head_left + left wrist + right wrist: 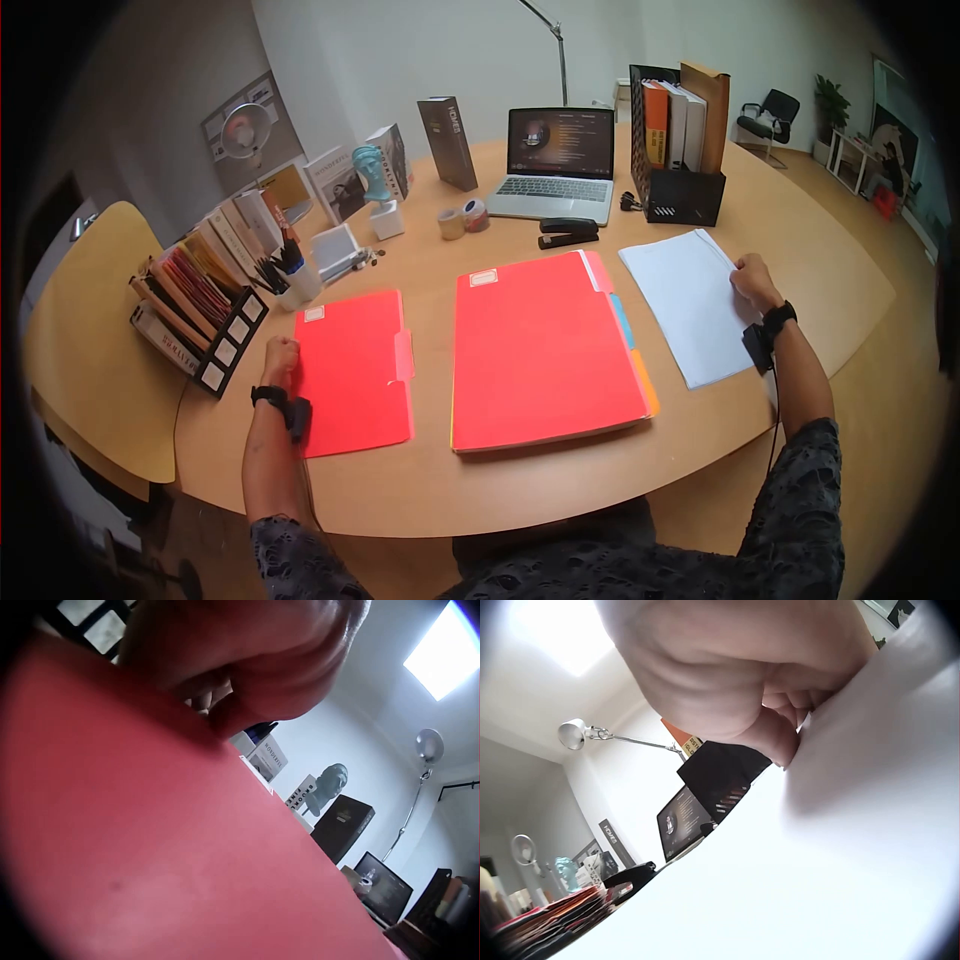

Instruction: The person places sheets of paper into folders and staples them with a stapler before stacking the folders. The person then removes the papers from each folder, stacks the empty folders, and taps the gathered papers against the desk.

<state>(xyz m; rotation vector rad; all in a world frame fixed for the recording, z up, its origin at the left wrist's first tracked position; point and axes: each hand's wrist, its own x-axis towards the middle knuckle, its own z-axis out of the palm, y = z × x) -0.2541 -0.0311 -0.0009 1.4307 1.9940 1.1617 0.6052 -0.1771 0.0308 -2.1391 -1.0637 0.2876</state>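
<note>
At the left edge of a thin red folder (355,375) my left hand (282,362) curls its fingers and grips that edge; the left wrist view shows the hand (255,660) against the red surface (180,847). White papers (690,305) lie on the right, their right edge pinched by my right hand (757,283). In the right wrist view, the thumb of that hand (757,675) lies on the paper (727,877), fingers curled at its edge. A thicker red folder (545,350) with coloured tabs lies between them, touched by neither hand.
Behind the folders are a black stapler (568,233), tape rolls (474,214), an open laptop (555,190) and a dark upright box (448,145). A black file holder (685,197) stands at the back right; a book rack (228,340) and pen cup (300,283) stand left.
</note>
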